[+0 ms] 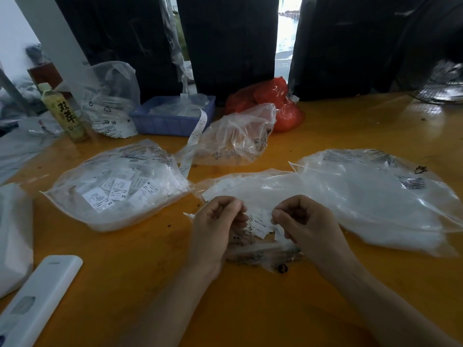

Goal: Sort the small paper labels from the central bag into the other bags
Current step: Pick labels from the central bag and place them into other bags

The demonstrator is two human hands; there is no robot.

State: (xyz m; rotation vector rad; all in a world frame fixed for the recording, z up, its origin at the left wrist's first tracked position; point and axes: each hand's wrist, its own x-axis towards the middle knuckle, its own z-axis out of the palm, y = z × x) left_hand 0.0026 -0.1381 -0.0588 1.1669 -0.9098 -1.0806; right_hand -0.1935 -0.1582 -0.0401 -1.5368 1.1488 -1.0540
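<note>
The central clear bag (253, 186) lies flat on the orange table (140, 266) with its mouth toward me. At that mouth, small white paper labels (260, 222) spill out between my hands. My left hand (218, 226) is curled and pinches labels at their left side. My right hand (303, 221) is curled too and pinches labels at their right edge. A clear bag of XS-marked labels (117, 186) sits to the left. A large clear bag of white labels (380, 199) sits to the right.
A crumpled clear bag (233, 136), a blue basket (172, 116) with a label strip, a red bag (270, 101) and a green bottle (65, 111) stand at the back. A white flat device (42, 294) lies at front left. A fan (441, 78) is at far right.
</note>
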